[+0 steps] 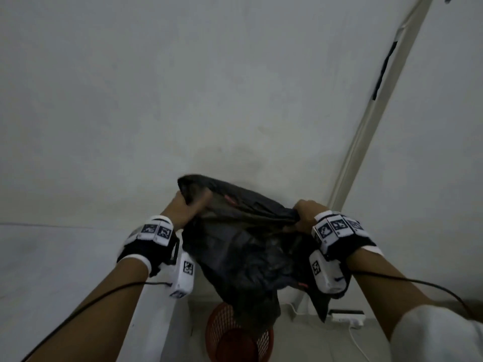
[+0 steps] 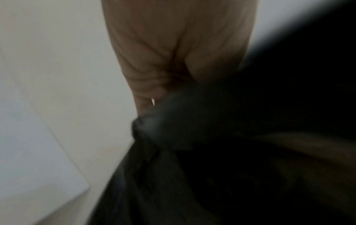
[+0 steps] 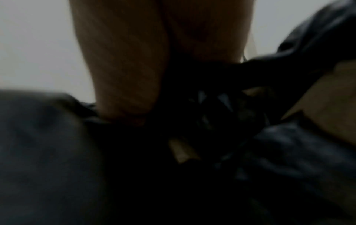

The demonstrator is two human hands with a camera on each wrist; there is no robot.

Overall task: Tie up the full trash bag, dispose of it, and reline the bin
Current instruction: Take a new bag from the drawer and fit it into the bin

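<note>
Black crumpled trash bag, mouth stretched

No readable text, brand, number or sign in any view. Only markings: black-and-white square coded tags on white wrist bands and white wrist units, patterns not letters. Small red patch on black bag, near 12 o'clock of bag, too blurred to read. Wrist views dark, blurred, nothing legible.

A dim room: grey wall, pale corner trim, white power strip on the floor.
</note>
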